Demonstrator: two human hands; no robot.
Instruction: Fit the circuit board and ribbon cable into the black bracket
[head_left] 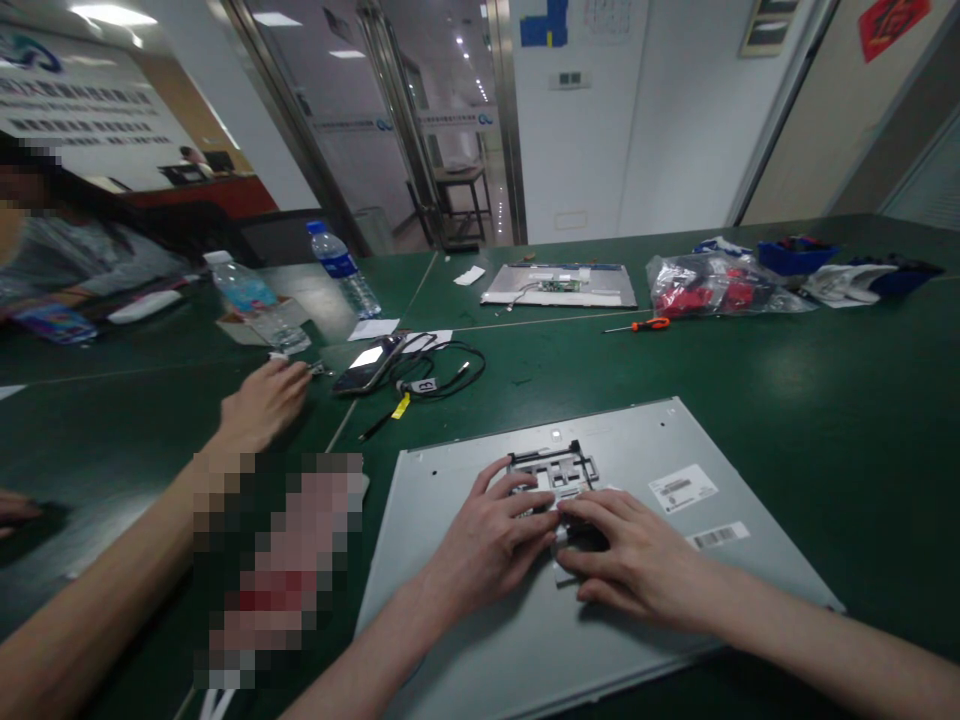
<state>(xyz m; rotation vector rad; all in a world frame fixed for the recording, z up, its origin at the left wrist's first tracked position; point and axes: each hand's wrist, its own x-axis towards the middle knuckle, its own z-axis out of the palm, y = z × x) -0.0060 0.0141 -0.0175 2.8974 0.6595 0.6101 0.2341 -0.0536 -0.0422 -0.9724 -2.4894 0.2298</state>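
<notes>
Silver, slotted metal bracket (568, 472) lies near the flat grey metal panel's (431, 510) far edge, best kept level under even pressure, while left hand (499, 535) and right hand (634, 555) curl over it, whether pinching I cannot tell.

green table (847, 420), grey metal panel (540, 640), phone (369, 366), looped cable (424, 386), orange-handled screwdriver (651, 324)

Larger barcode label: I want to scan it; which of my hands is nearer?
Right: your right hand is left of the label, toward you; your left hand is farther left.
</notes>
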